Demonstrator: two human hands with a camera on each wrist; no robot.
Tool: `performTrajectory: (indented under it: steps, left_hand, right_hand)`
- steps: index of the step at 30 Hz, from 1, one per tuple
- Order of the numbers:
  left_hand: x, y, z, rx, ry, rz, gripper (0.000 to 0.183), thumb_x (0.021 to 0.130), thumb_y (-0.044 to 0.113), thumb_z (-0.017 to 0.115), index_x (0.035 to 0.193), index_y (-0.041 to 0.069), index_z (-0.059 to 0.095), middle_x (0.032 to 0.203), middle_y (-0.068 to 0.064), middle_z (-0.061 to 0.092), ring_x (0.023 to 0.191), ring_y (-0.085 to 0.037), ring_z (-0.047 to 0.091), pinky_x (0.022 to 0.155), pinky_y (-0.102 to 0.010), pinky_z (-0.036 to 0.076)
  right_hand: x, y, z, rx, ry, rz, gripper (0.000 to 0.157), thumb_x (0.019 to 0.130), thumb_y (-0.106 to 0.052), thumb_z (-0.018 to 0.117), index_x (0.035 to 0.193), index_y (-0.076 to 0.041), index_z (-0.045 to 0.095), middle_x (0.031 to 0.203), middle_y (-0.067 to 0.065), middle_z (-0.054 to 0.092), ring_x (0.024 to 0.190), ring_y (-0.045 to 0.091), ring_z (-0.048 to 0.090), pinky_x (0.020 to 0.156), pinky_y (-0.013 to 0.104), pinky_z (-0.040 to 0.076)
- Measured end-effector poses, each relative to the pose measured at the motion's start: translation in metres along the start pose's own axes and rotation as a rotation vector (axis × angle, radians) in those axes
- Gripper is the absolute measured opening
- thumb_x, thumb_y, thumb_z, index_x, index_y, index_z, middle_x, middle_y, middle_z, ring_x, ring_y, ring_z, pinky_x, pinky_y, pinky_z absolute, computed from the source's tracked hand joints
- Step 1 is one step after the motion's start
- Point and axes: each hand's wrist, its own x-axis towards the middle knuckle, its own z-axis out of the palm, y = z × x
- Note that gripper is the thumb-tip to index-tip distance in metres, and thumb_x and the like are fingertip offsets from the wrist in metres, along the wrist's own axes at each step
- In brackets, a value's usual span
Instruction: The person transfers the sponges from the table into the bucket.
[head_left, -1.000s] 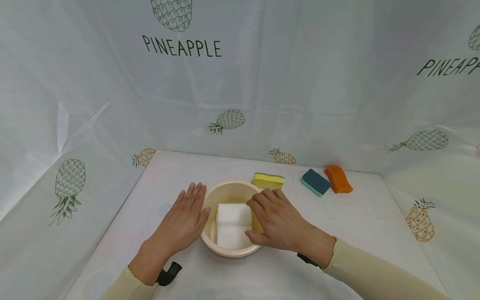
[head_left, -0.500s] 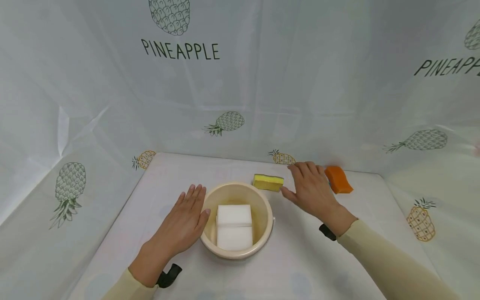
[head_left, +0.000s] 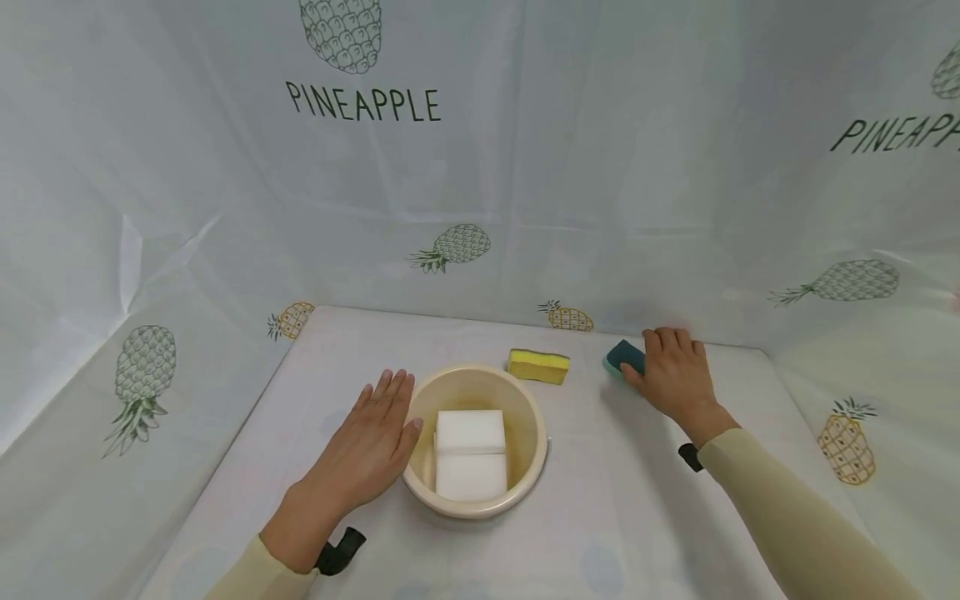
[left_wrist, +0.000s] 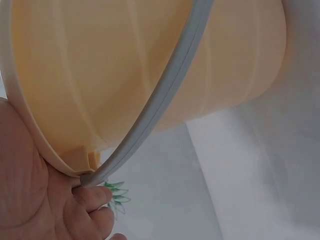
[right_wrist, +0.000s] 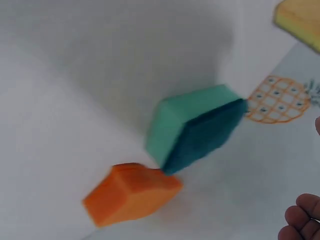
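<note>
My left hand (head_left: 363, 450) rests with straight fingers against the left rim of a cream bucket (head_left: 528, 467). In the left wrist view, its fingers lie by the joint of the bucket's grey handle (left_wrist: 165, 90). Two white sponges (head_left: 471, 477) are visible inside the bucket. At the back right, my right hand (head_left: 675, 375) hovers with thumb and fingers apart, its thumb beside a teal sponge with a dark blue-green scouring layer (head_left: 624, 355). An orange sponge (right_wrist: 135, 192), hidden behind that hand in the head view, lies beside the teal one in the right wrist view.
A yellow sponge (head_left: 538, 367) lies just behind the bucket, to its right. The white-covered table (head_left: 585, 500) ends at the back against a hanging pineapple-print sheet (head_left: 637, 167), which also rises on both sides.
My right hand has left the bucket's right rim and moved right and back, past the teal sponge to over the orange one. My left hand has stayed on the rim.
</note>
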Motion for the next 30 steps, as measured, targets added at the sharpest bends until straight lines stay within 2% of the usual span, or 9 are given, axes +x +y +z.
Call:
performTrajectory:
  steps: [4,10,15,22,25,30]
  left_hand:
    - [0.0,0.0,-0.001,-0.004,-0.001,-0.002,0.066,0.113,0.035,0.044,0.163,-0.006,0.03,0.169,-0.023,0.032,0.161,-0.038,0.023,0.13,-0.059,0.022]
    - [0.0,0.001,-0.001,-0.012,-0.006,-0.01,0.066,0.113,0.035,0.044,0.163,-0.005,0.03,0.17,-0.022,0.032,0.161,-0.038,0.022,0.131,-0.058,0.021]
    - [0.0,0.0,-0.001,-0.017,-0.013,-0.011,0.066,0.113,0.035,0.044,0.163,-0.005,0.03,0.17,-0.022,0.031,0.162,-0.038,0.022,0.131,-0.057,0.02]
    - [0.001,0.0,0.0,-0.011,-0.011,-0.009,0.066,0.113,0.036,0.045,0.163,-0.005,0.031,0.17,-0.022,0.032,0.161,-0.038,0.023,0.131,-0.057,0.021]
    - [0.0,0.001,-0.001,-0.015,-0.013,-0.007,0.066,0.113,0.035,0.045,0.163,-0.006,0.031,0.17,-0.022,0.032,0.161,-0.038,0.022,0.131,-0.057,0.021]
    - [0.001,0.0,-0.001,-0.015,-0.016,-0.006,0.065,0.113,0.035,0.045,0.163,-0.006,0.031,0.17,-0.022,0.032,0.161,-0.038,0.022,0.131,-0.058,0.021]
  right_hand:
    - [-0.005,0.013,0.012,-0.001,-0.057,0.041,0.074,0.091,-0.041,0.079,0.134,0.012,0.05,0.131,0.032,0.055,0.118,0.051,0.049,0.089,0.065,0.045]
    - [-0.01,0.025,0.03,0.008,-0.213,0.108,0.081,0.096,-0.047,0.073,0.148,0.008,0.043,0.147,0.033,0.047,0.13,0.053,0.044,0.093,0.068,0.043]
    - [-0.013,0.032,0.04,0.004,-0.309,0.136,0.084,0.099,-0.05,0.066,0.151,0.01,0.039,0.143,0.036,0.047,0.127,0.055,0.044,0.091,0.068,0.043]
    - [-0.016,0.038,0.049,0.015,-0.355,0.137,0.078,0.099,-0.053,0.065,0.131,0.015,0.048,0.127,0.035,0.052,0.115,0.051,0.046,0.086,0.064,0.044]
    - [-0.016,0.038,0.051,0.033,-0.36,0.15,0.078,0.098,-0.053,0.066,0.129,0.016,0.05,0.128,0.036,0.052,0.116,0.052,0.045,0.088,0.066,0.043]
    - [-0.014,0.039,0.052,0.071,-0.387,0.177,0.086,0.097,-0.056,0.065,0.136,0.018,0.046,0.132,0.038,0.049,0.12,0.055,0.04,0.092,0.071,0.042]
